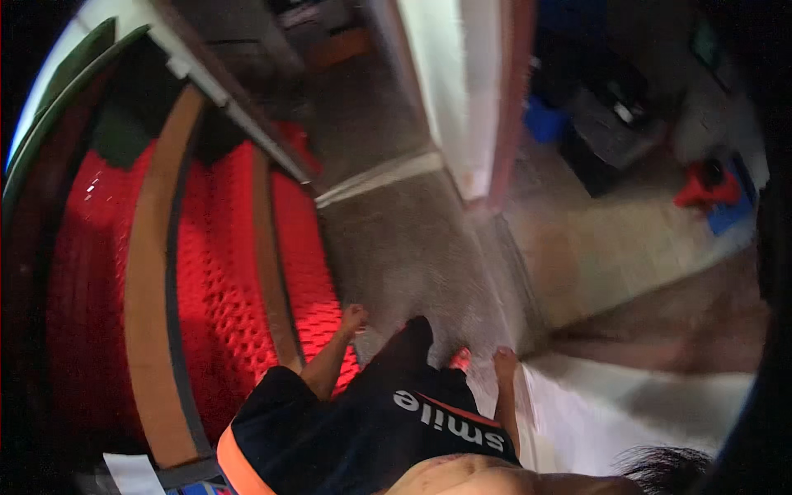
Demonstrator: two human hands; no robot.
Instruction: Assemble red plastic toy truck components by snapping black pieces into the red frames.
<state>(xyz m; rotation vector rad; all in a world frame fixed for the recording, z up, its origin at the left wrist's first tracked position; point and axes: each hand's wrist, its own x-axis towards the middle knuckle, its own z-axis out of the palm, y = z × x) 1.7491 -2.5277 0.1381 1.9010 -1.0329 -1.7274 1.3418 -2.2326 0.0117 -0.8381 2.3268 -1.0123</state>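
Head view: two bare hands hang apart, three red perforated panels to the left.

The left hand (355, 320) looks loosely curled, though I cannot tell whether it grips anything; the right hand (505, 359) is too small and dim to show whether its fingers are clenched or released. The red perforated panels (309, 272) are separated by two brown strips (153, 272); the nearest panel lies just left of the left fingers, contact unclear, and well apart from the right ones. Between the hands show one dark garment (346, 429) with pale lettering and one red shoe (460, 357) on the grey floor (404, 239). One white sheet (132, 474) sits at the lower left.
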